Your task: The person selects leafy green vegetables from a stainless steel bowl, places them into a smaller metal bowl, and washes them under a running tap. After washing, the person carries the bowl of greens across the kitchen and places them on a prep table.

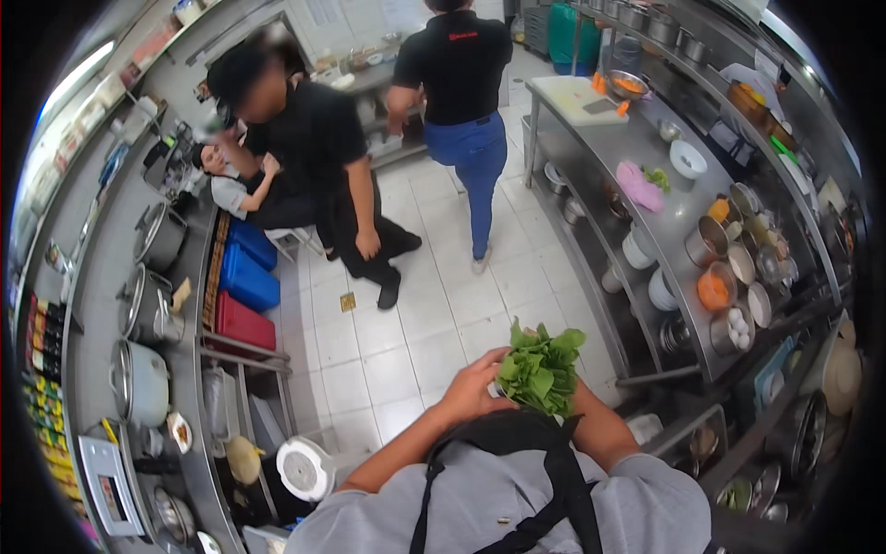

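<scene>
A bunch of leafy greens [541, 370] is held close in front of my chest, above the black apron. My left hand [477, 388] is curved around the left side of the greens, its fingers and thumb against a partly hidden pale object, perhaps a container, beneath the leaves. The leaves cover my right hand; only the right forearm shows, reaching up behind them, so its grip cannot be seen.
People stand and sit ahead on the tiled floor [415, 332]. On the right, a steel table [682, 249] bears a cutting board [574, 97], a pink cloth [639, 185], bowls and eggs [738, 329]. A left counter holds pots [140, 381]; bins [246, 322] stand below.
</scene>
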The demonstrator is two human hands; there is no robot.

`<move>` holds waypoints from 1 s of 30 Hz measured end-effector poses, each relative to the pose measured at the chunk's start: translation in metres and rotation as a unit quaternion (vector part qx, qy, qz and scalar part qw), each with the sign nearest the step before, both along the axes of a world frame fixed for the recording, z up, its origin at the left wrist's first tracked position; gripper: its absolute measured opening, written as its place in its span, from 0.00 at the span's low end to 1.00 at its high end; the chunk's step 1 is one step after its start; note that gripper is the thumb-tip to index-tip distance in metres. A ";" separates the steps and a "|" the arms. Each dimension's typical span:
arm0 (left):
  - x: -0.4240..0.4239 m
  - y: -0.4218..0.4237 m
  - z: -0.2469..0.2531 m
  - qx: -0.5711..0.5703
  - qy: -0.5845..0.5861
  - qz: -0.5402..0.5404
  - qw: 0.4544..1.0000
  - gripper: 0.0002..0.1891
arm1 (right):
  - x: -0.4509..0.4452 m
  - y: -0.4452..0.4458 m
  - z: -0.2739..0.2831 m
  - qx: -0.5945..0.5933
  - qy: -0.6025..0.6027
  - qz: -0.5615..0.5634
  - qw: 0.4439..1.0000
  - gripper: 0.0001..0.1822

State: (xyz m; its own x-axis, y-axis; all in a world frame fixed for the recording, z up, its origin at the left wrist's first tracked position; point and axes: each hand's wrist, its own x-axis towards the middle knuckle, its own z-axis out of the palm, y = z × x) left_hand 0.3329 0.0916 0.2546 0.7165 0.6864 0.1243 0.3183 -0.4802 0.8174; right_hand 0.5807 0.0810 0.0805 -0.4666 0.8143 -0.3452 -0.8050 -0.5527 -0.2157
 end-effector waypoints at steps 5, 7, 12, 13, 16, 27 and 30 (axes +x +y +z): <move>0.026 0.117 -0.012 -0.036 -0.056 0.010 0.998 0.41 | 0.040 0.139 0.063 0.000 -0.121 0.059 0.991 0.29; 0.029 0.182 -0.036 -0.022 -0.025 0.017 0.999 0.43 | 0.074 0.200 0.008 0.114 -0.173 0.264 0.942 0.30; 0.065 0.362 -0.144 -0.029 0.090 0.130 0.987 0.43 | 0.096 0.383 -0.055 0.172 -0.440 0.208 0.856 0.35; 0.079 0.394 -0.168 -0.062 0.087 0.095 0.990 0.44 | 0.101 0.421 -0.068 0.169 -0.467 0.266 0.826 0.36; 0.123 0.455 -0.261 -0.263 -0.131 0.188 0.937 0.38 | 0.115 0.491 -0.097 0.046 -0.522 0.156 0.837 0.29; 0.218 0.592 -0.498 -0.692 -0.312 0.250 0.601 0.27 | 0.176 0.534 -0.318 0.056 -0.700 0.169 0.692 0.34; 0.208 0.596 -0.527 -0.757 -0.224 0.250 0.561 0.28 | 0.233 0.535 -0.292 0.093 -0.665 0.304 0.676 0.36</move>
State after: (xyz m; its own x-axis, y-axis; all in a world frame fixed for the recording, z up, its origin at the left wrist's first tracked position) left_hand 0.5404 0.6873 -0.2724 0.5176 0.3488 -0.7813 -0.2953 0.9298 0.2195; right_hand 0.8139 0.6160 -0.2110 -0.1125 0.6982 -0.7070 0.5317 -0.5588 -0.6365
